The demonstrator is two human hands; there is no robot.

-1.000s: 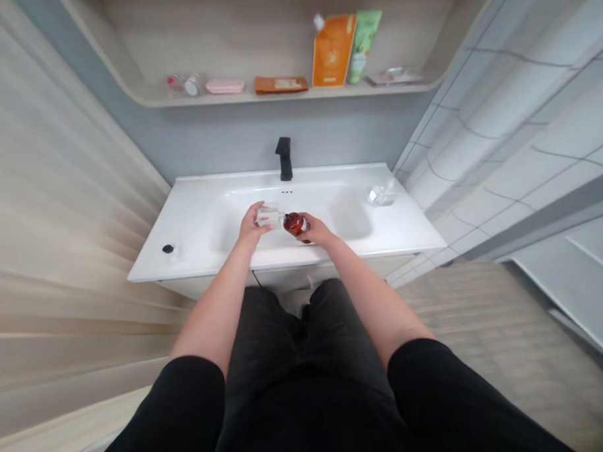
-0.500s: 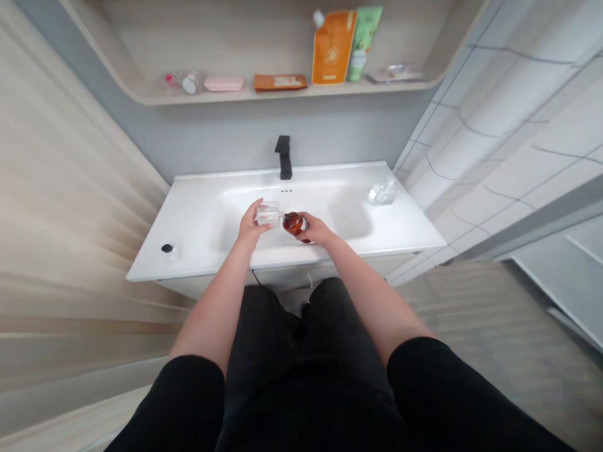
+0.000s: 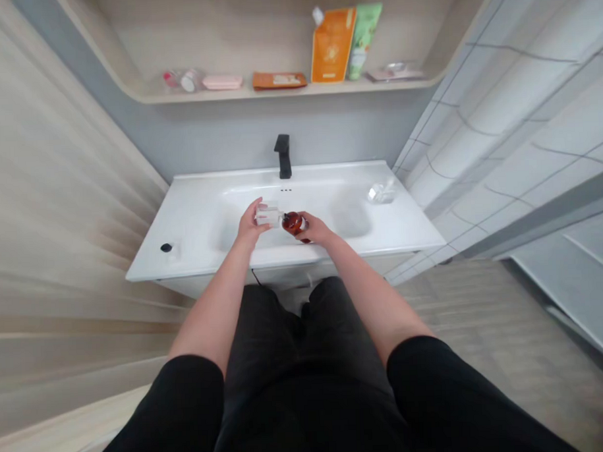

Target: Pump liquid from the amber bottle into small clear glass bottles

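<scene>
Over the white sink basin (image 3: 330, 195), my left hand (image 3: 249, 228) is closed around a small clear container (image 3: 268, 216). My right hand (image 3: 315, 231) grips an amber brown bottle (image 3: 294, 223), tipped on its side with its neck toward the clear container. The two vessels meet mouth to mouth between my hands. Whether liquid is flowing is too small to tell.
A black faucet (image 3: 282, 155) stands behind the basin. A small black cap (image 3: 166, 247) lies on the left counter, a clear object (image 3: 381, 194) on the right. The shelf (image 3: 287, 91) above holds an orange pouch (image 3: 331, 45), a green tube (image 3: 364, 39) and small items. Tiled wall at right.
</scene>
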